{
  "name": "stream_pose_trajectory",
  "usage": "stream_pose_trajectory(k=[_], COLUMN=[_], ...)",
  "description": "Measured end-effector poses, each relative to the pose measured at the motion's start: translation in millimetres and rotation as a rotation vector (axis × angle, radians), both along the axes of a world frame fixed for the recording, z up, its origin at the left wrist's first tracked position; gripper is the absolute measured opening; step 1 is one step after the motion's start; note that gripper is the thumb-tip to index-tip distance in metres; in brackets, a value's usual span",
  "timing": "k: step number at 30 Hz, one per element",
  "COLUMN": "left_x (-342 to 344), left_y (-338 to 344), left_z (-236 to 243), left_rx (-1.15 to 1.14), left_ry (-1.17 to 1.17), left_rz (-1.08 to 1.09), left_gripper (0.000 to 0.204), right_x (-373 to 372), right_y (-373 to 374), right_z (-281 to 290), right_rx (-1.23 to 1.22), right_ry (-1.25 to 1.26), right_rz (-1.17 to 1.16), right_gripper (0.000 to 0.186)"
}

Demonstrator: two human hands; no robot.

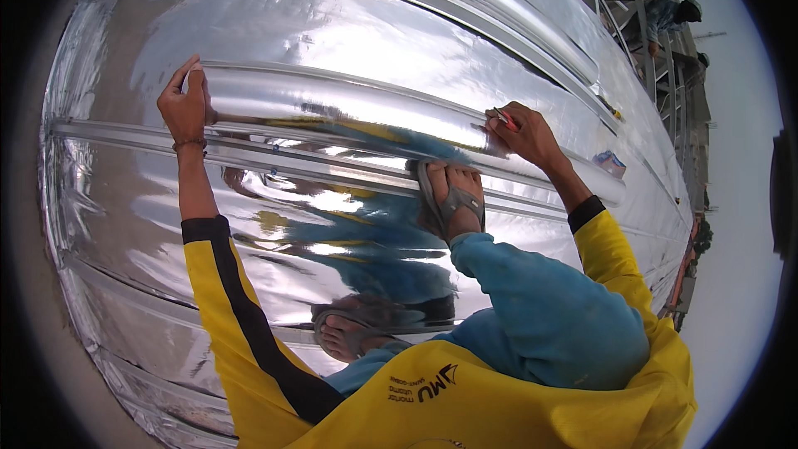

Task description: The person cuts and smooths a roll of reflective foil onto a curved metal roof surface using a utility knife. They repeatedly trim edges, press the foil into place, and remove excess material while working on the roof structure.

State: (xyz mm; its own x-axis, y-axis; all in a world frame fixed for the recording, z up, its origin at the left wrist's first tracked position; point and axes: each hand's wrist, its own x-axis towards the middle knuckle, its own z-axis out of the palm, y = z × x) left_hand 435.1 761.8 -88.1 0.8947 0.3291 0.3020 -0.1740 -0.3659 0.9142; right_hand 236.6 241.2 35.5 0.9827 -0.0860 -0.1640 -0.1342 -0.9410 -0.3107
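A long roll of shiny silver foil sheeting (332,102) lies across in front of me, along a metal batten. At its left end my left hand (184,104) is closed on the edge, with the thumb on the near side. Toward the roll's right part, my right hand (532,135) is closed around a small red tool (508,121) with a thin dark tip. The tool's exact kind is hard to make out. Its tip is at the foil roll's surface, but whether it touches I cannot tell.
Thin metal battens (332,168) run across the foil-covered roof surface (249,17). My sandalled feet stand on or beside them. Another foil roll (515,12) lies farther off. A small blue-and-white packet (609,164) is on the right. Two people (662,17) are among steel trusses at the upper right.
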Motion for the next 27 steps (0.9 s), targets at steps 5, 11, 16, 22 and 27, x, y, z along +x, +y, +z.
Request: stream_pose_trajectory(k=[5, 11, 16, 22, 27], left_x=[3, 2, -1, 0, 17], left_y=[-10, -10, -11, -20, -6], left_z=[-11, -6, 5, 21, -1], left_rx=[-0.121, -0.255, 0.031, 0.347, 0.408], left_ry=[-0.197, -0.103, 0.003, 0.246, 0.241], left_rz=[0.092, 0.026, 0.069, 0.153, 0.191], left_gripper=[0.025, 0.027, 0.033, 0.055, 0.072], right_x=[-23, -17, -21, -29, -57], right_y=[8, 1, 11, 17, -10], right_z=[3, -6, -21, -17, -21], right_rx=[0.076, -0.047, -0.285, -0.296, -0.290], right_ry=[-0.096, -0.087, -0.241, -0.291, -0.316], right_rz=[0.010, -0.128, -0.106, -0.087, -0.188], right_gripper=[0.032, 0.034, 0.034, 0.032, 0.041])
